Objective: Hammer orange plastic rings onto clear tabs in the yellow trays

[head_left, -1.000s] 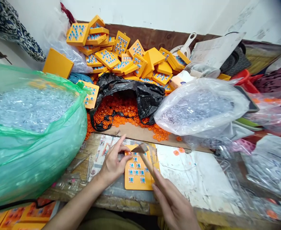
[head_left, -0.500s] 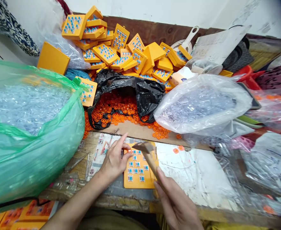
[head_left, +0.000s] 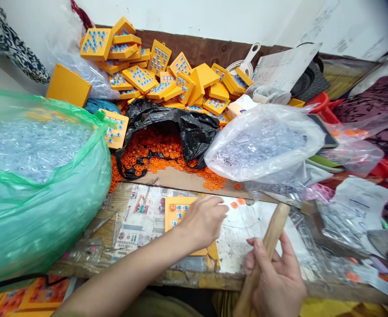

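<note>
My right hand [head_left: 276, 273] is wrapped round the wooden handle of a hammer [head_left: 275, 229], whose metal head [head_left: 291, 200] points up and away at the right of the worktop. My left hand [head_left: 202, 222] is over the right part of a yellow-orange block [head_left: 169, 218], with its fingers curled and their tips mostly hidden. Blue-and-clear switches [head_left: 179, 215] sit in rows on the block, partly covered by that hand. At its upper left corner sits an orange ring-like cap [head_left: 172, 207]. Loose orange caps [head_left: 234, 204] lie just right of my left fingers.
A black bag [head_left: 197, 127] spills orange caps onto cardboard [head_left: 167, 177]. Bags of clear parts stand either side: a green bag [head_left: 81, 211] and a white bag [head_left: 240, 172]. Similar yellow blocks [head_left: 141, 77] are piled behind. Plastic scraps [head_left: 341, 220] clutter the right.
My left hand has moved right from the block's upper left corner across its switches. My right hand has carried the hammer right, off the block. The view has shifted slightly.
</note>
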`<state>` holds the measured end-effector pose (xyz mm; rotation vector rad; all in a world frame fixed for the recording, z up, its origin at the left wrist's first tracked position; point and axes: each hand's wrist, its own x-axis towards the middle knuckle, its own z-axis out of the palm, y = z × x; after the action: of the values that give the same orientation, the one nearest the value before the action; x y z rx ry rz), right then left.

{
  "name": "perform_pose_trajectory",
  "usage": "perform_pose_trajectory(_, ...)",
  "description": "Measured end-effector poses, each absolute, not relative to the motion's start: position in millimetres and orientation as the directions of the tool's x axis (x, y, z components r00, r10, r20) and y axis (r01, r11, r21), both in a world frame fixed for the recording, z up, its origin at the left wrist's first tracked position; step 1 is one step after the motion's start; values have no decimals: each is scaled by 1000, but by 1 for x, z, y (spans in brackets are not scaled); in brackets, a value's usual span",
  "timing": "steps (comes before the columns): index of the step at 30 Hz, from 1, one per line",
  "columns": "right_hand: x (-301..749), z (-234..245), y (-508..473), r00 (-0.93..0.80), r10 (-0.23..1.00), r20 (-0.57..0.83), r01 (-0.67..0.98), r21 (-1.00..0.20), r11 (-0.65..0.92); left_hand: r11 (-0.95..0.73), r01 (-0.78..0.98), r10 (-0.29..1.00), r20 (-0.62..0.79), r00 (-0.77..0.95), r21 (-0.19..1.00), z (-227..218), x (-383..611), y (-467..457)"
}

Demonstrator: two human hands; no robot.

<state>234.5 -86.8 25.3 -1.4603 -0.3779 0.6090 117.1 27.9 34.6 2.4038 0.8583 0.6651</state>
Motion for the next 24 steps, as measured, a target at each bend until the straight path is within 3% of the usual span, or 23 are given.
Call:
perform_pose_trajectory(3,239,23,-90,788,581,-204,-267,-963,24,-665,520,653,79,753,537,35,176,43)
perform_pose_trajectory(7,240,20,-94,781,591,-201,-272,-962,32,-633,567,681,31,731,526,33,212,53)
perform_pose_trajectory(13,239,17,-100,747,639,-180,-149,-983,-103,-613,560,729,127,673,558,49,138,38)
perform_pose_trajectory(16,236,9,-108,643,755,-127,99,-964,-247,-526,576,830,230,508,626,48,77,30)
perform_pose_trajectory(19,230,5,-111,398,913,95,414,-906,-87,-441,602,879,185,440,666,35,41,27)
perform_pose_trajectory(24,219,20,-100,133,919,371,574,-785,233,-336,584,920,123,373,739,16,39,28)
